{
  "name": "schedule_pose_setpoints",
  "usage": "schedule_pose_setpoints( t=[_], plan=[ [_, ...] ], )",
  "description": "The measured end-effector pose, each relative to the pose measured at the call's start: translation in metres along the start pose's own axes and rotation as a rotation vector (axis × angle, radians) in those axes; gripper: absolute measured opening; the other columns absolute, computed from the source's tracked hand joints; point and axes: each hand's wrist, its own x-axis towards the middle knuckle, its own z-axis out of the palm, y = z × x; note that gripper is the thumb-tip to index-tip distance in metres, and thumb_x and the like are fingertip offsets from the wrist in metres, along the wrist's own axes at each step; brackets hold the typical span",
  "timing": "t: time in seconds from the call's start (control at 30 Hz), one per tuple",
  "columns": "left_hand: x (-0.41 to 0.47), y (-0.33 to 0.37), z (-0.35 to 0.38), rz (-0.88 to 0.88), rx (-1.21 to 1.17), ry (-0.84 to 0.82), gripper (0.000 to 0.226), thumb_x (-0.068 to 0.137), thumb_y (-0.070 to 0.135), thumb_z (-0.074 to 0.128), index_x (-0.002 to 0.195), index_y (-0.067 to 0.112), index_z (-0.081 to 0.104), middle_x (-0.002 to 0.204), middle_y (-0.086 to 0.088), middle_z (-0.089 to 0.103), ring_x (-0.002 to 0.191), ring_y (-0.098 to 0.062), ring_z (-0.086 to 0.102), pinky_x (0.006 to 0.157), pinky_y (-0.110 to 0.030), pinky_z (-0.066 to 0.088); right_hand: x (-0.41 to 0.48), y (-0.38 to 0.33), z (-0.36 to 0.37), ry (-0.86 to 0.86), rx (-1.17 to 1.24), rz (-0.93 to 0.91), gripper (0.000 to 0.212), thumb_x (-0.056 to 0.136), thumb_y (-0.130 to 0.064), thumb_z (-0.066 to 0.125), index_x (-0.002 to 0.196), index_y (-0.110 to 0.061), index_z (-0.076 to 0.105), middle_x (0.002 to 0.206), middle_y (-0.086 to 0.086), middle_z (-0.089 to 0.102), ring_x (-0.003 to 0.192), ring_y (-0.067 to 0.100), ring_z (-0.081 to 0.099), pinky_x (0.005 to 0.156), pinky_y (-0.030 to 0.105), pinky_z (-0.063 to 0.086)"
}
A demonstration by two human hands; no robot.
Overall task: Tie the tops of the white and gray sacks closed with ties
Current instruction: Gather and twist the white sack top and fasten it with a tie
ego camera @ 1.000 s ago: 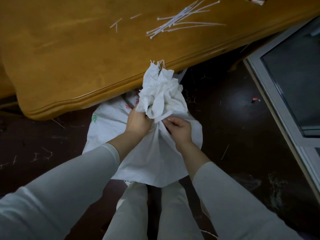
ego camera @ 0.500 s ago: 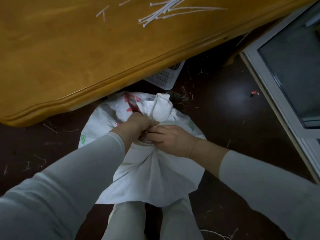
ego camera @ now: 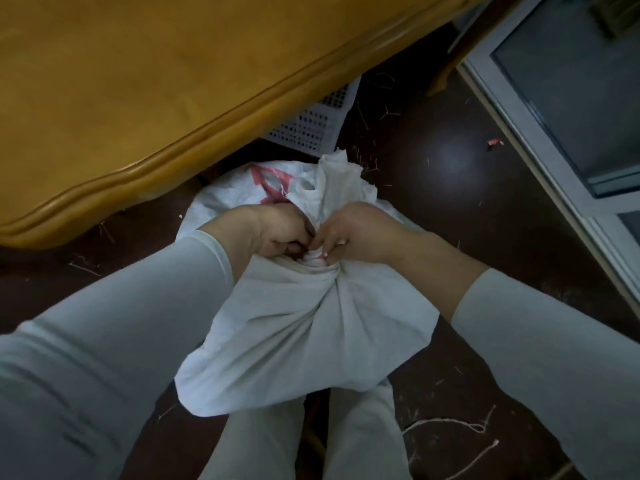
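A full white sack [ego camera: 311,327] stands on the dark floor between my legs, its cloth gathered into a twisted neck. The bunched top [ego camera: 334,181] sticks up beyond my hands and leans away from me. My left hand [ego camera: 273,230] grips the neck from the left, fingers curled in. From the right, my right hand [ego camera: 353,237] pinches the same neck, fingertips touching the left ones. Whether a tie is around the neck is hidden by my fingers. Red print [ego camera: 266,181] shows on the sack's far side.
A wooden table [ego camera: 145,98] overhangs at the upper left, its edge close to the sack. A white perforated basket [ego camera: 311,123] sits under it. A glass door frame [ego camera: 540,140] runs along the right. Bits of string [ego camera: 450,424] litter the floor.
The sack's top has dropped from table height toward the floor and my head has tilted down, so the ties on the table have left view. Both hands have closed together on the neck.
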Motion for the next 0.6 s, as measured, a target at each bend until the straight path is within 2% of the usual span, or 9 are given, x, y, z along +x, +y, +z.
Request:
schedule_pose_setpoints(
  t=[0.07, 0.13, 0.2, 0.27, 0.3, 0.4, 0.47, 0.5, 0.6],
  plan=[
    [-0.002, 0.0, 0.001, 0.009, 0.183, 0.013, 0.022, 0.082, -0.015, 0.049, 0.073, -0.001, 0.063, 0.059, -0.011, 0.055, 0.056, -0.02, 0.047, 0.057, -0.026, 0.042, -0.004, 0.0, 0.005, 0.022, 0.071, 0.054, 0.017, 0.074, -0.009, 0.074, 0.09, -0.002, 0.075, 0.109, 0.005, 0.071, 0.097, 0.015, 0.064, 0.08, 0.018, 0.042],
    [-0.004, 0.002, 0.005, 0.027, 0.418, 0.042, 0.013, 0.081, -0.006, 0.056, 0.083, -0.003, 0.069, 0.054, -0.008, 0.056, 0.054, -0.021, 0.05, 0.055, -0.025, 0.043, -0.006, 0.001, 0.012, 0.028, 0.128, 0.102, 0.017, 0.072, -0.009, 0.077, 0.088, -0.002, 0.076, 0.107, 0.004, 0.072, 0.091, 0.005, 0.06, 0.073, 0.005, 0.038],
    [-0.004, 0.004, 0.009, 0.054, 0.591, 0.057, 0.012, 0.08, 0.002, 0.062, 0.089, -0.001, 0.07, 0.067, -0.011, 0.065, 0.061, -0.023, 0.06, 0.059, -0.029, 0.051, -0.007, 0.003, 0.016, 0.047, 0.187, 0.116, 0.018, 0.069, -0.009, 0.078, 0.086, -0.002, 0.076, 0.104, 0.006, 0.072, 0.087, 0.001, 0.059, 0.073, 0.002, 0.037],
    [-0.002, 0.005, 0.011, 0.09, 0.762, 0.118, 0.016, 0.077, 0.008, 0.067, 0.092, 0.002, 0.072, 0.086, -0.013, 0.072, 0.079, -0.026, 0.068, 0.072, -0.031, 0.056, -0.009, 0.007, 0.018, 0.091, 0.263, 0.102, 0.018, 0.069, -0.007, 0.079, 0.085, 0.0, 0.076, 0.1, 0.009, 0.073, 0.086, 0.004, 0.062, 0.075, 0.003, 0.039],
    [-0.004, 0.007, 0.012, 0.116, 0.837, 0.17, 0.017, 0.076, 0.01, 0.068, 0.092, 0.005, 0.072, 0.091, -0.012, 0.072, 0.084, -0.026, 0.068, 0.072, -0.028, 0.054, -0.011, 0.009, 0.018, 0.123, 0.305, 0.104, 0.017, 0.069, -0.006, 0.078, 0.084, 0.001, 0.075, 0.099, 0.011, 0.073, 0.088, 0.008, 0.063, 0.078, 0.006, 0.041],
    [-0.01, 0.012, 0.016, 0.212, 0.962, 0.315, 0.017, 0.085, 0.017, 0.058, 0.096, 0.008, 0.068, 0.101, -0.012, 0.067, 0.094, -0.028, 0.062, 0.069, -0.026, 0.041, -0.015, 0.013, 0.018, 0.233, 0.418, 0.108, 0.015, 0.071, -0.003, 0.076, 0.085, 0.002, 0.074, 0.096, 0.017, 0.072, 0.092, 0.024, 0.067, 0.088, 0.031, 0.05],
    [-0.016, 0.013, 0.02, 0.251, 0.985, 0.394, 0.021, 0.088, 0.022, 0.053, 0.098, 0.009, 0.066, 0.105, -0.014, 0.064, 0.099, -0.032, 0.059, 0.072, -0.029, 0.039, -0.015, 0.017, 0.018, 0.319, 0.453, 0.102, 0.012, 0.073, -0.004, 0.075, 0.084, 0.001, 0.074, 0.092, 0.019, 0.072, 0.09, 0.031, 0.067, 0.087, 0.041, 0.051],
    [-0.018, 0.013, 0.022, 0.262, 0.98, 0.439, 0.022, 0.089, 0.022, 0.051, 0.1, 0.01, 0.066, 0.106, -0.015, 0.064, 0.1, -0.034, 0.059, 0.074, -0.031, 0.04, -0.014, 0.02, 0.018, 0.366, 0.474, 0.115, 0.012, 0.073, -0.004, 0.074, 0.083, 0.001, 0.073, 0.092, 0.019, 0.072, 0.089, 0.029, 0.067, 0.086, 0.039, 0.051],
    [-0.016, 0.006, 0.028, 0.308, 0.929, 0.61, 0.026, 0.089, 0.022, 0.048, 0.103, 0.007, 0.064, 0.104, -0.018, 0.065, 0.099, -0.036, 0.058, 0.074, -0.035, 0.042, -0.009, 0.029, 0.02, 0.473, 0.614, 0.22, 0.015, 0.073, -0.003, 0.074, 0.088, 0.0, 0.073, 0.095, 0.016, 0.072, 0.08, 0.007, 0.065, 0.085, 0.028, 0.05]
  ],
)
